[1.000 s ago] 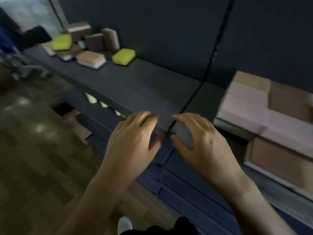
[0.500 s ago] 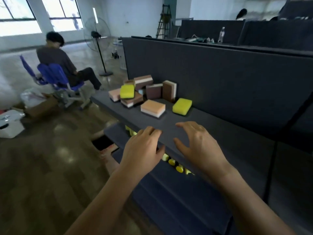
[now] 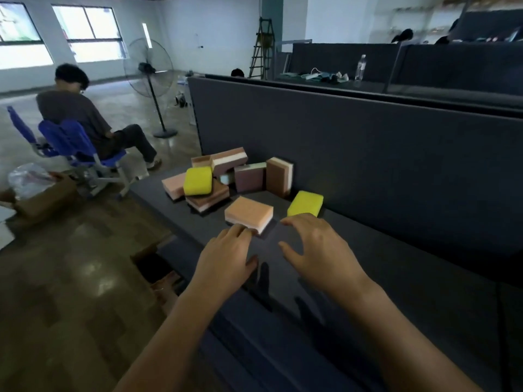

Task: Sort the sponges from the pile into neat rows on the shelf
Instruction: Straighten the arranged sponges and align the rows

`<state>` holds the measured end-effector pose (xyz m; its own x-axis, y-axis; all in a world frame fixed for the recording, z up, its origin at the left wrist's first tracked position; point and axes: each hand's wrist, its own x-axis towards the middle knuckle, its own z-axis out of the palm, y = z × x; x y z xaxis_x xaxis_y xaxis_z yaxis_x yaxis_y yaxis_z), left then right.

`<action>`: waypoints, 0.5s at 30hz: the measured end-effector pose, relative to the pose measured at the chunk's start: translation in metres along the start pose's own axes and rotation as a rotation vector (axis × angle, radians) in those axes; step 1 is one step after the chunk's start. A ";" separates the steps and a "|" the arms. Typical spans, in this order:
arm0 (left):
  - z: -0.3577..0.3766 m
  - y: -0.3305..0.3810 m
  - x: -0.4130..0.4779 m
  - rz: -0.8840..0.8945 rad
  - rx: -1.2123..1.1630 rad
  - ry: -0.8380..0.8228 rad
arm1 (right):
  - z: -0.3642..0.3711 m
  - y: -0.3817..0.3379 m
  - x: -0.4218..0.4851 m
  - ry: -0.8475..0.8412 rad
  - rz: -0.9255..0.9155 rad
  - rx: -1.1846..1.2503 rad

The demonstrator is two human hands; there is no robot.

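Hands: our left hand (image 3: 226, 258) and right hand (image 3: 317, 250) are wide, holding nothing, ready to grab, we think.
Nearest sponges: orange sponge (image 3: 249, 212) just past our left hand, yellow sponge (image 3: 305, 203) just past our right.
Pile (image 3: 198, 181): jumbled at the shelf's (image 3: 396, 278) far left end, unsorted.
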<state>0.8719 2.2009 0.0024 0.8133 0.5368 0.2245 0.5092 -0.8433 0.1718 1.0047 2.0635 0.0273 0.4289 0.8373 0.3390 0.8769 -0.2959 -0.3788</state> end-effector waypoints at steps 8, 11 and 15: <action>0.011 -0.038 0.078 0.182 0.001 -0.085 | 0.013 0.024 0.034 -0.014 0.139 -0.035; 0.012 -0.054 0.113 0.255 0.011 -0.126 | 0.020 0.028 0.052 0.039 0.235 -0.061; 0.024 -0.070 0.145 0.361 0.030 -0.303 | 0.034 0.029 0.077 0.066 0.394 -0.085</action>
<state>0.9612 2.3374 0.0001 0.9831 0.1812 -0.0266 0.1830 -0.9775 0.1052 1.0560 2.1346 0.0127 0.7462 0.6217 0.2380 0.6564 -0.6274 -0.4190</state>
